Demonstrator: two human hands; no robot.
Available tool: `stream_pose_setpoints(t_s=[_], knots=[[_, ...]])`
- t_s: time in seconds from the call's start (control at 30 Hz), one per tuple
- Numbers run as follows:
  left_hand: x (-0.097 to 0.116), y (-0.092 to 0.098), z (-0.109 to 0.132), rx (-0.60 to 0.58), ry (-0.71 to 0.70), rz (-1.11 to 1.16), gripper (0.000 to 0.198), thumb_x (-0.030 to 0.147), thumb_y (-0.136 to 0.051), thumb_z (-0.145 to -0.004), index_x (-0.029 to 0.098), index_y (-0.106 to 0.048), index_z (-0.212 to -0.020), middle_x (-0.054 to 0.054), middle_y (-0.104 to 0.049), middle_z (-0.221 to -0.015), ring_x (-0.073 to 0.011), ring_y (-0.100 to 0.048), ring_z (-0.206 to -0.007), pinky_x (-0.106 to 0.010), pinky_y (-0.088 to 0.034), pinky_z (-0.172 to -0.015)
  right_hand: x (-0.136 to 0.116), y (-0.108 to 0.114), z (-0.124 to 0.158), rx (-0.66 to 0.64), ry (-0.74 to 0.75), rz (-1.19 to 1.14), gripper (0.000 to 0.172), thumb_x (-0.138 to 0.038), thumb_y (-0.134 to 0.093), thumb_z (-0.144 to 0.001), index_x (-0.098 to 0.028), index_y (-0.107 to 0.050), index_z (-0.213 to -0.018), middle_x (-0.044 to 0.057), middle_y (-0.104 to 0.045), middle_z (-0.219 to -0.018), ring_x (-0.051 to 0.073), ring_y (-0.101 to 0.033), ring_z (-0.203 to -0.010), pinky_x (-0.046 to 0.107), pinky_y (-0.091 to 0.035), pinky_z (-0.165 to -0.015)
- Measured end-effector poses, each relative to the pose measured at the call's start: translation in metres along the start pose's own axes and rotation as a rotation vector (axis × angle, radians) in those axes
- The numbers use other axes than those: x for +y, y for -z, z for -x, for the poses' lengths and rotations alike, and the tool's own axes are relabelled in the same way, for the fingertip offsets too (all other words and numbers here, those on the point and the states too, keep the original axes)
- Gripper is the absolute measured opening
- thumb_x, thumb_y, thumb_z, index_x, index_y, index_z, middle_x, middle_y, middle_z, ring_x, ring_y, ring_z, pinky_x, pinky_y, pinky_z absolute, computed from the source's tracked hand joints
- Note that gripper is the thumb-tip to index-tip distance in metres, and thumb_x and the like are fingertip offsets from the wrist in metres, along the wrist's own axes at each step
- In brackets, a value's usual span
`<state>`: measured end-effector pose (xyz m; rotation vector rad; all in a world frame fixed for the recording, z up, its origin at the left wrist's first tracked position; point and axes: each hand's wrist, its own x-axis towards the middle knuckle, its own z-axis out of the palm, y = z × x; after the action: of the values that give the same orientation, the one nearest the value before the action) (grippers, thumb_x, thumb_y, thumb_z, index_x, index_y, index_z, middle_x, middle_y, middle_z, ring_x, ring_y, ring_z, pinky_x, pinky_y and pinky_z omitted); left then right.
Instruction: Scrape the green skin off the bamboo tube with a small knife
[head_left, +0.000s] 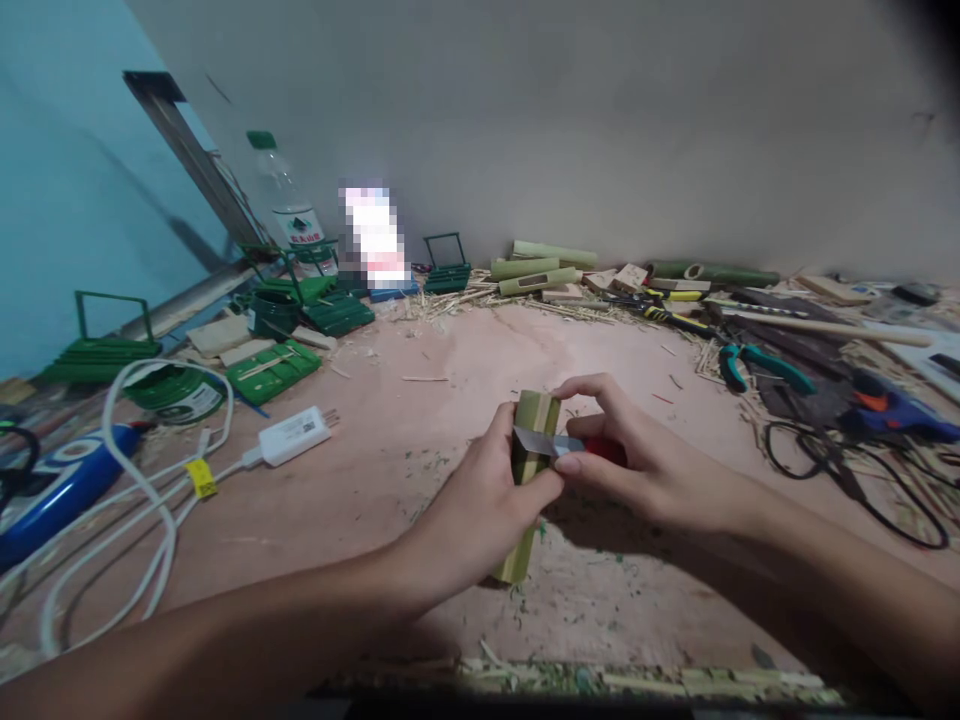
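A short green bamboo piece (517,562) stands slanted over the middle of the wooden work surface, pale stripes running along it. My left hand (487,490) is closed around its side, the thumb lying across the front. In my right hand (637,455) is a utility knife (600,450) with a red handle, pinched between thumb and fingers. Its blade lies across the upper part of the bamboo, close to my left fingers. Part of the handle is hidden in my right palm. Fine green shavings lie on the board beneath.
At left are a white charger (292,437) with a looped cable, a green tin (176,392) and a blue tube (67,490). A water bottle (296,215) stands behind. Bamboo tubes (536,275) lie at the back; teal-handled pliers (769,368) and a glue gun (900,405) lie right.
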<state>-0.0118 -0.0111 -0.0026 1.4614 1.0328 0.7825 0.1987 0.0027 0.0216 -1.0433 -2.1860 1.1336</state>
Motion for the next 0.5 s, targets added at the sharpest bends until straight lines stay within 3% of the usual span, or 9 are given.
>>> stream_pose_setpoints(t_s=[0.3, 0.5], knots=[[-0.0034, -0.0006, -0.0010, 0.027, -0.058, -0.001, 0.043, 0.028, -0.067, -0.092, 0.023, -0.053, -0.133, -0.009, -0.069, -0.116, -0.0257, -0.065, -0.102, -0.037, -0.053, -0.088, -0.0007, -0.0023, -0.0010, 0.018, -0.003, -0.146, 0.031, -0.033, -0.053, -0.109, -0.025, -0.035, -0.132, -0.002, -0.062, -0.085, 0.013, -0.046, -0.068, 0.023, -0.039, -0.061], [0.0011, -0.0005, 0.0002, 0.019, -0.057, 0.001, 0.044, 0.026, -0.066, -0.092, 0.023, -0.052, -0.133, -0.008, -0.069, -0.114, -0.0261, -0.065, -0.105, -0.038, -0.052, -0.090, -0.0027, 0.0032, -0.0002, 0.010, 0.010, -0.071, 0.032, -0.035, -0.054, -0.109, -0.025, -0.035, -0.133, -0.001, -0.064, -0.085, 0.013, -0.048, -0.068, 0.023, -0.040, -0.061]])
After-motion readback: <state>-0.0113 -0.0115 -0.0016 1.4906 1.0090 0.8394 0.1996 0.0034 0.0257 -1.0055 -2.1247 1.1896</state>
